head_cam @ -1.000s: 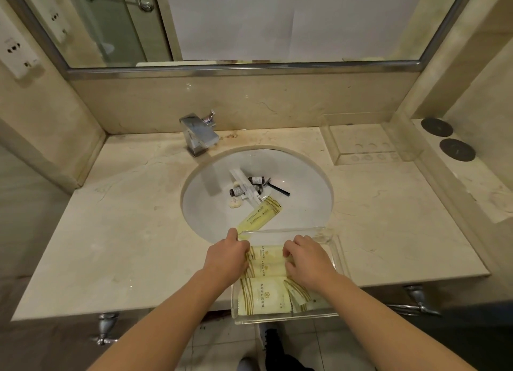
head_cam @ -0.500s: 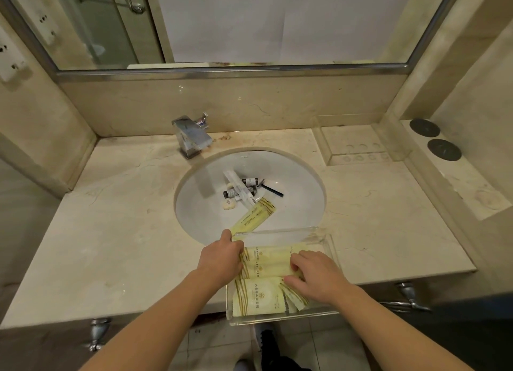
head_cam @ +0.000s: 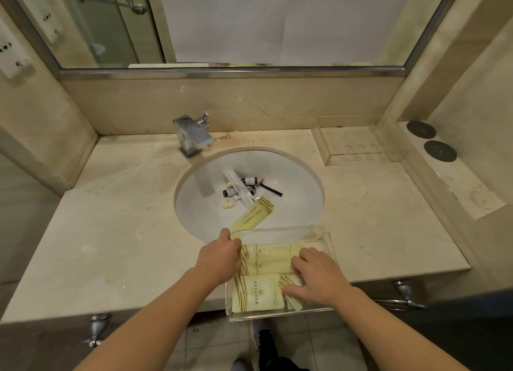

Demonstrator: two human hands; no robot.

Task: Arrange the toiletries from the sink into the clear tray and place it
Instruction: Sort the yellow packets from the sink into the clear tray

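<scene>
A clear tray (head_cam: pixel 280 230) sits at the counter's front edge, overhanging it, with several pale yellow packets (head_cam: pixel 263 259) lying flat inside. My left hand (head_cam: pixel 219 257) rests on the packets' left ends at the tray's left wall. My right hand (head_cam: pixel 316 277) lies flat on the packets at the right, fingers spread. In the white sink (head_cam: pixel 299 198) remain another yellow packet (head_cam: pixel 254 214), two small dark bottles (head_cam: pixel 251 181), a clear-wrapped stick (head_cam: pixel 238 187), a black comb-like item (head_cam: pixel 270 189) and a small soap (head_cam: pixel 227 203).
A chrome faucet (head_cam: pixel 191 136) stands behind the sink. A second clear holder (head_cam: pixel 358 146) sits at the back right of the marble counter (head_cam: pixel 116 232). Two dark round discs (head_cam: pixel 440 150) lie on the right ledge. A mirror spans the back wall.
My right hand has slid down and toward me across the packets in the tray. My left hand stays at the tray's left side. The camera view shifted slightly.
</scene>
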